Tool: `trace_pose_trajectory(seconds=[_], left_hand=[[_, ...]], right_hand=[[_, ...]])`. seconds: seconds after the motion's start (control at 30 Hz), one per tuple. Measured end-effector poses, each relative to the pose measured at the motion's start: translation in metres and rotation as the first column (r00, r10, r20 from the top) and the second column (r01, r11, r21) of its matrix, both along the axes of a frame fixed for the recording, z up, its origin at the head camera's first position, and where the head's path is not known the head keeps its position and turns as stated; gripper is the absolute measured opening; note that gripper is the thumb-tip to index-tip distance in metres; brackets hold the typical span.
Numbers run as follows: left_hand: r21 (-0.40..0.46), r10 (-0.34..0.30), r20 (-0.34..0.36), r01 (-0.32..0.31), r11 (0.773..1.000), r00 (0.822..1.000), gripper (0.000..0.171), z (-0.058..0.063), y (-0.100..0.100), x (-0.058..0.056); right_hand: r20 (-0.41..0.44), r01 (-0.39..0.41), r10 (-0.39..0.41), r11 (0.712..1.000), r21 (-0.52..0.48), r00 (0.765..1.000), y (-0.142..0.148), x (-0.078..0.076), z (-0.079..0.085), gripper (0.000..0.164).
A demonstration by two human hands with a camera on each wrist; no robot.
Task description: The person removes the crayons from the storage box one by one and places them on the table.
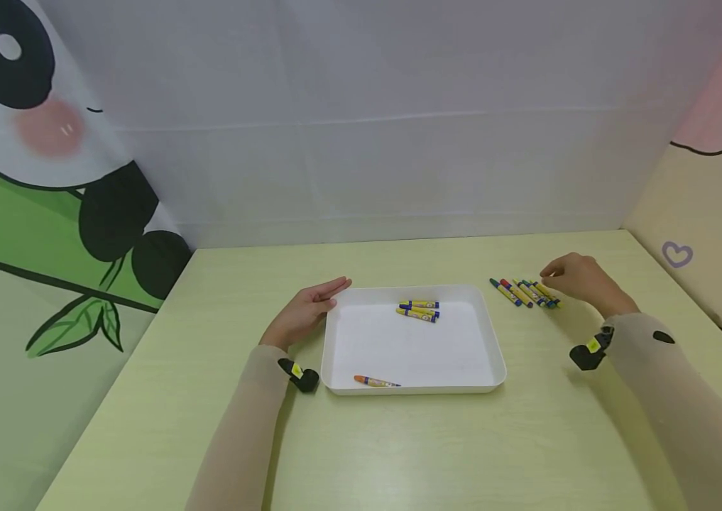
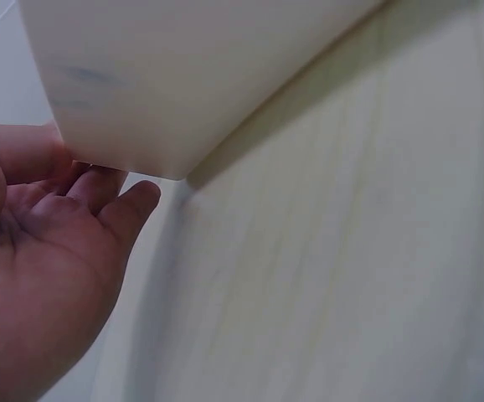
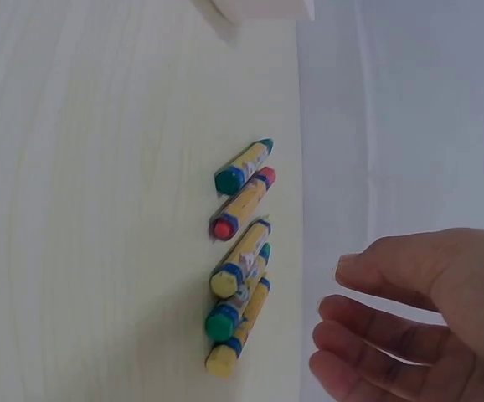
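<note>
At the back left corner of a white tray [image 1: 412, 355], my left hand [image 1: 302, 312] grips the rim between thumb and fingers; the left wrist view shows that tray corner [image 2: 183, 100] from outside. My right hand [image 1: 584, 282] hovers by a row of crayons on the table, thumb and fingers apart with nothing between them. That row includes a green crayon [image 3: 244, 167], a red crayon [image 3: 242, 203] and a yellow crayon [image 3: 240, 258]. Inside the tray, three yellow-wrapped crayons [image 1: 418, 312] lie together near the back, and an orange crayon [image 1: 376, 382] lies by the front wall.
The pale wooden table [image 1: 399, 454] carries the tray and the crayons. A light cloth wall [image 1: 399, 170] rises behind its far edge. Printed panels stand at both sides, with a purple heart [image 1: 676, 254] on the right one.
</note>
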State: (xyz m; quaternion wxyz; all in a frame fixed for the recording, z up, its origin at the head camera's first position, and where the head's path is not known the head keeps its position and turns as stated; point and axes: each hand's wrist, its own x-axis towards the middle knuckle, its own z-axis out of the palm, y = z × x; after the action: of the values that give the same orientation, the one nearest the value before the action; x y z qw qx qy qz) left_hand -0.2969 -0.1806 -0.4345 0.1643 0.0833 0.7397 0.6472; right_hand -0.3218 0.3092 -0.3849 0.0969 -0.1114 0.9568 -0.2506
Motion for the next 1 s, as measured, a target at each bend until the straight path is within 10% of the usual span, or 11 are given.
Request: trace_pose_trajectory(seconds=[0.6, 1.0], left_hand=[[0.000, 0.005, -0.014, -0.005, 1.000, 1.000, 0.051, -0.001, 0.005, -0.007], [0.020, -0.005, -0.028, 0.005, 1.000, 1.000, 0.052, -0.002, 0.007, -0.012]], right_hand=[[-0.017, -0.109, 0.108, 0.986, -0.128, 0.994, -0.079, -0.013, 0.026, 0.030], [0.033, -0.247, 0.252, 0.963, -0.110, 0.967, -0.132, -0.022, 0.009, 0.025]])
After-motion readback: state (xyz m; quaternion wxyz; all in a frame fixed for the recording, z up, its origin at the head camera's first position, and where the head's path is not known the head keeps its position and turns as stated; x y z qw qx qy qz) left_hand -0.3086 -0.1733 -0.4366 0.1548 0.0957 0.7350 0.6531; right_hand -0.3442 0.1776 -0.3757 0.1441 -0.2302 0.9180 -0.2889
